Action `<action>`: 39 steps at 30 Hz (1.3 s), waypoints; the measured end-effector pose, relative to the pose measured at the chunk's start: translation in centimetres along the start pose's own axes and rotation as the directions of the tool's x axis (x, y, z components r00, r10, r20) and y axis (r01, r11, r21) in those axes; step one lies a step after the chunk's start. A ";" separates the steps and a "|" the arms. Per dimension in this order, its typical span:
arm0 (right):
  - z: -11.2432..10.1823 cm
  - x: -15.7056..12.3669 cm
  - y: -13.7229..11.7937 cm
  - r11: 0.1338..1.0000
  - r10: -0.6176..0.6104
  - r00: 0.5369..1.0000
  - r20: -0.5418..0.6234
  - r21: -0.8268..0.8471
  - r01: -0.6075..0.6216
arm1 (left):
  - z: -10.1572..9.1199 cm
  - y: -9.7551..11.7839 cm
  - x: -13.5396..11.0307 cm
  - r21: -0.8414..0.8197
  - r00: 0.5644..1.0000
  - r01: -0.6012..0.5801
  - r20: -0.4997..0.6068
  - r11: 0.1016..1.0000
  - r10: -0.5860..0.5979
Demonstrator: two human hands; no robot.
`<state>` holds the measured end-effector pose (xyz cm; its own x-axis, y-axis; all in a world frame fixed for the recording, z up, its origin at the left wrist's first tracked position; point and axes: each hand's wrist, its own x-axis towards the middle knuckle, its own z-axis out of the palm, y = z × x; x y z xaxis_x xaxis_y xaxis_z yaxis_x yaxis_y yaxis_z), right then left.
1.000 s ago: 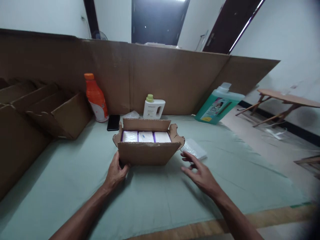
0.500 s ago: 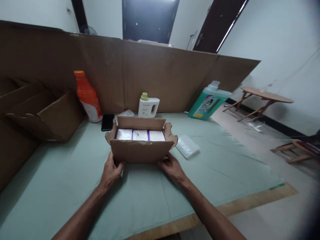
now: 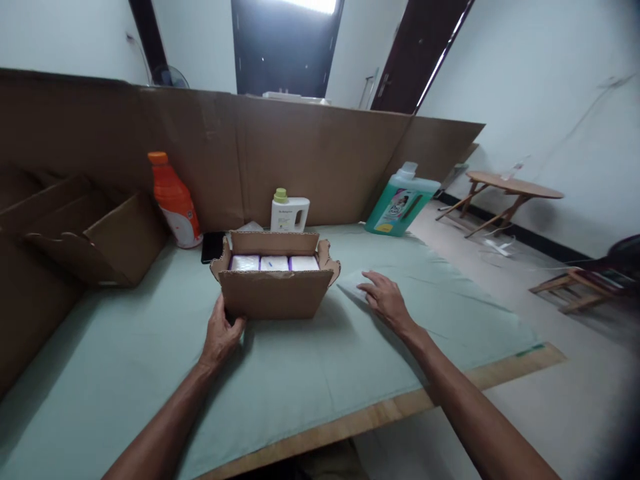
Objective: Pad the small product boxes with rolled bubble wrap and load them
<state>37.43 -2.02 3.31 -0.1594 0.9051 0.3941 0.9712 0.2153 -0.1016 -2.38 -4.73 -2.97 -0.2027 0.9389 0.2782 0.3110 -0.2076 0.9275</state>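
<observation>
An open cardboard box [image 3: 273,295] stands on the green cloth in front of me, its flaps raised. Packed inside are three white-topped packs [image 3: 274,264] with purple edges. My left hand [image 3: 220,335] grips the box's lower left corner, thumb along the front and fingers around the side. Right of the box, my right hand [image 3: 387,300] hovers over a folded sheet of bubble wrap [image 3: 353,285]. Its fingers are apart and slightly bent, partly covering the sheet; whether the tips touch it I cannot tell.
Behind the box are a white bottle with a green cap [image 3: 290,215] and a black phone [image 3: 212,247]. An orange bottle [image 3: 175,203] stands left, a teal jug [image 3: 400,203] right. Cardboard boxes [image 3: 115,233] fill the left side, and a cardboard wall [image 3: 310,160] runs along the back.
My right hand has let go of the box's lower right corner and moved right, over the bubble wrap. My left hand keeps its grip. The camera view has shifted slightly.
</observation>
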 end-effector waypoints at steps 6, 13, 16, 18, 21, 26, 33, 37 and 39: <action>-6.3 -1.6 -4.0 0.985 0.049 0.996 -0.073 0.171 -0.036 | -1.3 4.5 -2.3 0.135 0.959 -0.160 -0.215 0.978 0.187; -8.9 -4.0 -10.6 0.985 -0.046 0.998 0.045 0.167 0.038 | 0.8 11.2 -11.5 0.077 0.930 -0.351 0.144 0.933 0.338; -7.5 -4.7 -13.7 0.981 -0.187 0.971 0.151 0.083 0.176 | 3.4 10.9 -14.2 0.050 0.949 -0.247 0.213 0.968 0.231; -7.1 -5.2 -15.5 0.956 -0.290 0.936 0.199 0.112 0.273 | 4.4 10.0 -14.7 0.044 0.966 -0.175 0.202 0.984 0.163; -7.2 -5.6 -16.7 0.918 -0.385 0.895 0.225 0.192 0.347 | 3.5 8.7 -13.9 0.045 0.978 -0.087 0.193 0.995 0.077; -6.4 -5.7 -14.3 0.916 -0.397 0.843 0.363 0.211 0.341 | -1.5 8.2 -11.6 0.065 0.971 0.053 0.230 0.996 -0.067; -5.4 -6.3 -9.2 0.839 -0.230 0.852 0.471 0.540 -0.072 | -7.8 9.2 -7.8 0.108 0.847 0.093 0.514 0.990 -0.136; -5.3 -5.5 -8.0 0.687 -0.174 0.814 0.555 0.660 -0.304 | -9.0 8.1 -5.1 0.117 0.817 0.157 0.543 0.981 -0.195; -4.2 -5.1 -7.4 0.651 -0.132 0.805 0.579 0.663 -0.370 | -8.8 6.8 -4.0 0.222 0.826 0.141 0.511 0.965 -0.238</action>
<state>31.77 -9.77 5.85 -0.3592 0.9119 -0.1983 0.5736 0.0481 -0.8178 -7.66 -12.30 4.49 0.2335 0.9651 -0.1189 0.4777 -0.0073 0.8785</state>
